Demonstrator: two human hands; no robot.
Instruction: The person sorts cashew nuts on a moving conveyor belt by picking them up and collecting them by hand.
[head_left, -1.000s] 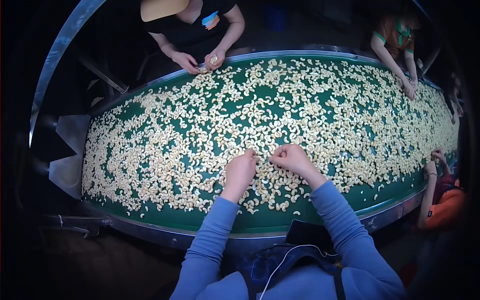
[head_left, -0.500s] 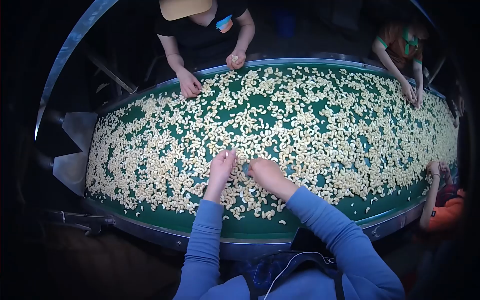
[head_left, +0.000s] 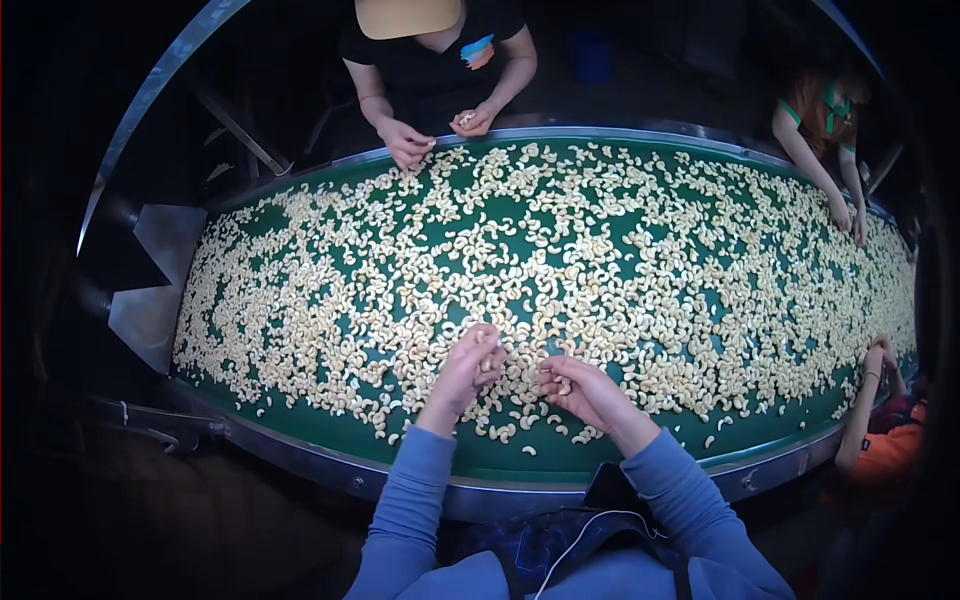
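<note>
Pale cashew nuts [head_left: 420,310] lie spread in a loose layer over a green conveyor belt [head_left: 505,455]. My left hand [head_left: 466,376] hovers above the near half of the belt, its fingers curled round cashews that show pale between them. To its right, my right hand [head_left: 588,392] is turned partly palm up, and its bent fingers hold a cashew [head_left: 565,386]. A small gap separates the two hands, with more nuts under and around them.
A metal rail [head_left: 340,478] borders the belt's near side. Across it, a person in a cap [head_left: 430,60] handles cashews. Other people's hands [head_left: 845,215] and an orange sleeve [head_left: 888,450] are at the right. Metal plates [head_left: 150,320] stand at the left end.
My hands have drawn back toward me and slightly right, and the right one has rolled to show its fingers and a cashew. The person opposite has pulled a hand back to the belt's edge.
</note>
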